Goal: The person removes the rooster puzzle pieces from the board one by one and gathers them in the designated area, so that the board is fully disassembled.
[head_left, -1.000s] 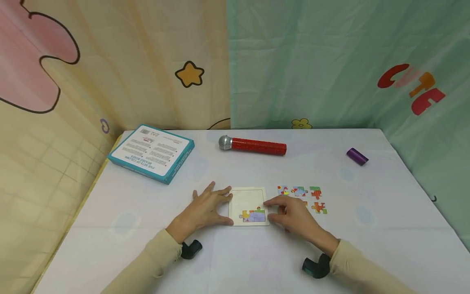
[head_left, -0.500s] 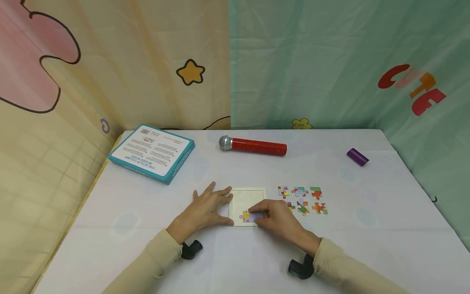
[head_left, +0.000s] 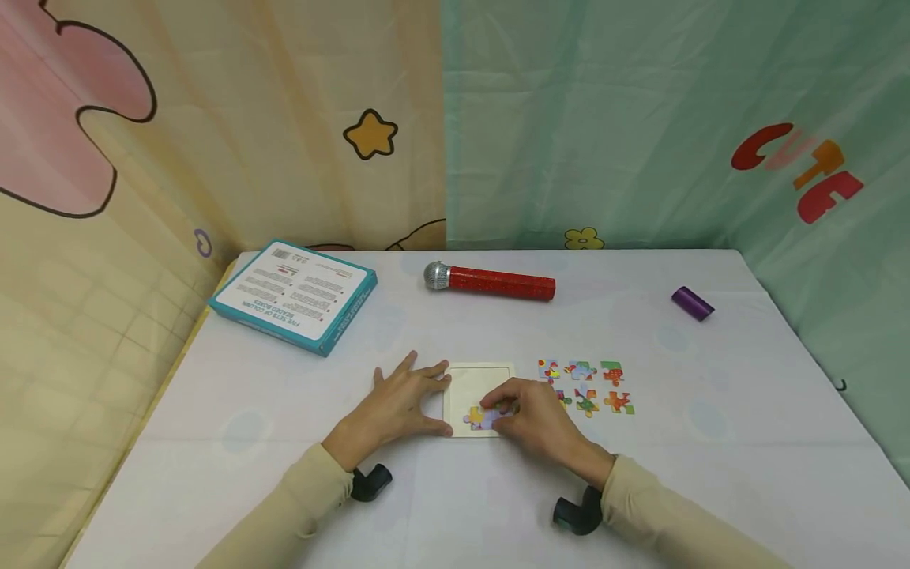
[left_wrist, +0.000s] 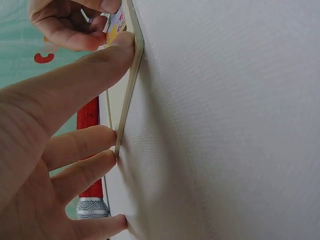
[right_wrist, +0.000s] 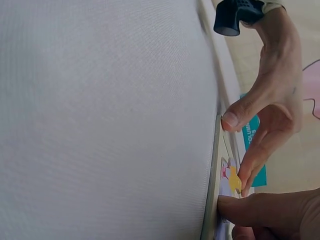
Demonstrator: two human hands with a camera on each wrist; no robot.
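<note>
A pale shallow puzzle tray (head_left: 478, 384) lies flat on the table, with a few joined jigsaw pieces (head_left: 475, 418) along its lower edge, yellow and lilac. My left hand (head_left: 394, 407) touches the tray's left side with spread, fairly straight fingers; in the left wrist view its thumb (left_wrist: 117, 55) presses the near corner. Over the joined pieces, my right hand (head_left: 536, 419) has thumb and index finger set on a lilac puzzle piece, pinching it across. The right hand hides much of that piece and the tray's right side. In the right wrist view the right thumb (right_wrist: 245, 207) lies by the tray's near edge.
Several loose jigsaw pieces (head_left: 586, 401) lie in two rows right of the tray. Farther back are a red microphone (head_left: 501, 283) and a teal-edged box (head_left: 295, 296). A purple cylinder (head_left: 692, 303) lies at the far right. Curtains stand behind the table.
My right hand has moved left from the tray's right edge onto the joined pieces, shifting only slightly in the last half second. The left hand and tray look unmoved.
</note>
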